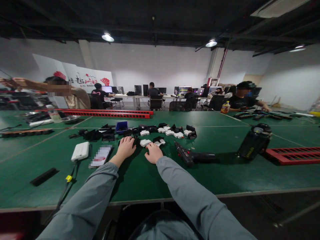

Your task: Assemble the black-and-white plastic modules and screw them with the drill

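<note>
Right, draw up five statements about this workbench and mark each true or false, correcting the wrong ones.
1. A black cordless drill lies on the green tabletop, right of the bare right hand. True.
2. The right hand is gripping that drill. False: no hand touches it.
3. A blue plastic bin sits beyond the bare left hand. True.
4. A white box-shaped device lies left of a flat rectangular phone. True.
5. The bin is right of the drill. False: it is left of the drill.
</note>
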`<state>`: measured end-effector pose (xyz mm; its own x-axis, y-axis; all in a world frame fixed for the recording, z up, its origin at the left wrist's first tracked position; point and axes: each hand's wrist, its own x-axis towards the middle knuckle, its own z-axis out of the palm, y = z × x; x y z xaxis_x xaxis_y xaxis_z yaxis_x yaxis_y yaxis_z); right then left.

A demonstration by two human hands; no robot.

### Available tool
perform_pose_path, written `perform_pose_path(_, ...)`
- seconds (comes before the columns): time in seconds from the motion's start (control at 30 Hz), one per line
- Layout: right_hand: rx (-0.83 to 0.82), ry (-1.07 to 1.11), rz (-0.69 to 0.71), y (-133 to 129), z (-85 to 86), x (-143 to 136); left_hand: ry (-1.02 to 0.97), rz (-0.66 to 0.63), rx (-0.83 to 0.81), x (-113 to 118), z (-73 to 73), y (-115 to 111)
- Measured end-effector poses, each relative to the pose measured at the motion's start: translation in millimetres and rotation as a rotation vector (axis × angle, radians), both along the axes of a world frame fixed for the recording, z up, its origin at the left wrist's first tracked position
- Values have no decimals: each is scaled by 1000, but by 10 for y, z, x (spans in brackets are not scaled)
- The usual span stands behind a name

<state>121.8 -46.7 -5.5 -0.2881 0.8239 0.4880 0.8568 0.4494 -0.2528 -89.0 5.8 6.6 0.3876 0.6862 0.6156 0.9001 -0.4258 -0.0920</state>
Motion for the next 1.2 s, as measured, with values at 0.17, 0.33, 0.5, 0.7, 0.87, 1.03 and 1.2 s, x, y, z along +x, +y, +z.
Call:
perform_pose_path(0.17,-97,12,25,43,-56,108,-16,-80,-36,111,-1,-51)
perform_pose_path(0.33,-151,6,-9,73,-98,191,20,-87,-78,197,-54,-77)
perform_pose_path(0.5,-188,7,-44,80,-115,191,62,-142,-71,220,-79,-86)
perform_pose_path(0.7,-201,40,-41,75,-102,219,86,-241,-82,272,-70,-122)
perform_pose_path(0.87,-194,89,-68,94,-112,234,81,-324,-108,378,-28,-268)
perform_pose_path(1.03,-182,131,-118,101,-107,254,37,-413,-168,483,39,-360)
perform_pose_path(1.2,-170,123,-105,77,-64,311,-51,-314,-190,440,-41,-265)
